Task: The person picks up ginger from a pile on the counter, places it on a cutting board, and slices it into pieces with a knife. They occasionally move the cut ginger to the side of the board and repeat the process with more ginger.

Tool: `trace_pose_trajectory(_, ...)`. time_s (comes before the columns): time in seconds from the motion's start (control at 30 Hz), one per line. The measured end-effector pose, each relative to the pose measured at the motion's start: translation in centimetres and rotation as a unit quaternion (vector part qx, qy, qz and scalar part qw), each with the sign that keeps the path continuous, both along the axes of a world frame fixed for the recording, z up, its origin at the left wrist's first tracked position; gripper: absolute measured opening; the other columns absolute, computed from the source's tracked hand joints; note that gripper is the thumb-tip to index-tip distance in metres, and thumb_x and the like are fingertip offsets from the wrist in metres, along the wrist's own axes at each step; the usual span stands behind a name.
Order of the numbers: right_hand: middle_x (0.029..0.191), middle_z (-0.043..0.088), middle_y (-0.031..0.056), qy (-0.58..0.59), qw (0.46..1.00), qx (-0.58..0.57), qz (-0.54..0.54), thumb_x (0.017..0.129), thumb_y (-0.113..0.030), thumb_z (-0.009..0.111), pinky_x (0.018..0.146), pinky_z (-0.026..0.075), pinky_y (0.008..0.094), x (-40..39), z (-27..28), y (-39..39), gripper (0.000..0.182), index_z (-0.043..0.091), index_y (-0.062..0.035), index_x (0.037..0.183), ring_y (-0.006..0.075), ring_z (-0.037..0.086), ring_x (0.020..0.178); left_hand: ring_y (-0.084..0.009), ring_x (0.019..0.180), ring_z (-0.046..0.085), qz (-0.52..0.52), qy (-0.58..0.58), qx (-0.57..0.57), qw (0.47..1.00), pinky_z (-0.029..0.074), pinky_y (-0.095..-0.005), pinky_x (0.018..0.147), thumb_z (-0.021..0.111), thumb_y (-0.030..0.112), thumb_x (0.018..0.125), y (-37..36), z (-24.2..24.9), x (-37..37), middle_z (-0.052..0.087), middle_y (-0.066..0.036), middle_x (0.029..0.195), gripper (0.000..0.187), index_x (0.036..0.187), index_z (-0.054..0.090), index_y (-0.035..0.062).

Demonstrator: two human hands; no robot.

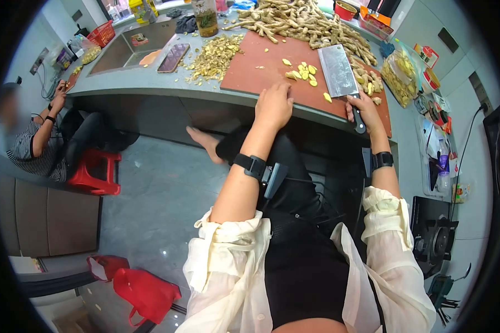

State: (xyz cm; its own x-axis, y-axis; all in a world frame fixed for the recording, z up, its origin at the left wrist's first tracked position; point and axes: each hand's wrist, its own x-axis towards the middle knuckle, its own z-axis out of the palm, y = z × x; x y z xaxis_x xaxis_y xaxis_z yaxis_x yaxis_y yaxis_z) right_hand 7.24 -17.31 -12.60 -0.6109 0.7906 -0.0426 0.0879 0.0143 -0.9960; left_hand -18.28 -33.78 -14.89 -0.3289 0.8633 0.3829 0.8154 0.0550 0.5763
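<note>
Reddish board (250, 66); right hand (366, 111) grips cleaver (337, 71); left hand (273, 104) curled, grip unclear; ginger slices (305, 74) beyond, between hands

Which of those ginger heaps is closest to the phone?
The low heap of small loose pieces, between the phone and the reddish board; the large heap of whole roots lies farther back.

**Bright middle, black rim**

You get cool, bright light, apparently from twelve o'clock. The cleaver (336, 69) has a soft sheen; glints dot the floor (150, 183) around seven. Shadow darkens beneath the desk (150, 82). Your wide view bows straight edges, and a patch between nine and ten is blurred.
</note>
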Motion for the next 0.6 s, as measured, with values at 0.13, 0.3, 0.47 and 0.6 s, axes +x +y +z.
trace_pose_trajectory(0.13,0.070,0.061,0.0029,-0.003,1.000,0.002,-0.002,0.100,-0.016,0.059,0.047,0.049,0.0262,-0.1,0.4,-0.6,0.013,0.056,-0.0040,0.105,0.0115,0.058,0.049,-0.0345,0.118,0.062,0.003,-0.004,0.019,1.000,0.046,-0.0456,0.103,0.067,0.015,0.090,-0.2,-0.1,0.3,0.067,-0.014,0.126,0.038,0.127,0.062,0.0061)
trace_pose_trajectory(0.3,0.070,0.060,0.0029,0.014,1.000,-0.014,-0.012,0.100,-0.015,0.060,0.047,0.048,0.0261,0.1,0.3,-0.9,0.013,0.054,-0.0045,0.106,0.0113,0.057,0.049,-0.0328,0.102,0.067,0.007,-0.076,0.071,0.994,0.048,-0.0445,0.095,0.069,0.011,0.088,-0.4,0.9,-0.3,0.071,-0.011,0.103,0.024,0.112,0.068,0.0065)
trace_pose_trajectory(0.47,0.071,0.061,0.0030,0.026,0.999,-0.036,-0.019,0.100,-0.013,0.061,0.048,0.047,0.0254,-0.1,0.9,-1.6,0.022,0.055,-0.0022,0.118,0.0111,0.057,0.050,-0.0334,0.099,0.070,0.019,-0.062,0.078,0.995,0.054,-0.0429,0.087,0.069,0.012,0.089,0.7,0.7,-1.0,0.073,-0.014,0.110,0.027,0.116,0.069,0.0057)
trace_pose_trajectory(0.6,0.071,0.061,0.0030,0.031,0.998,-0.049,-0.026,0.099,-0.012,0.060,0.048,0.047,0.0251,-0.1,0.9,-1.7,0.025,0.055,-0.0011,0.121,0.0108,0.057,0.050,-0.0321,0.098,0.069,0.036,-0.099,0.101,0.989,0.053,-0.0438,0.087,0.071,0.011,0.088,2.1,1.2,-1.6,0.072,-0.011,0.108,0.029,0.117,0.068,0.0081)
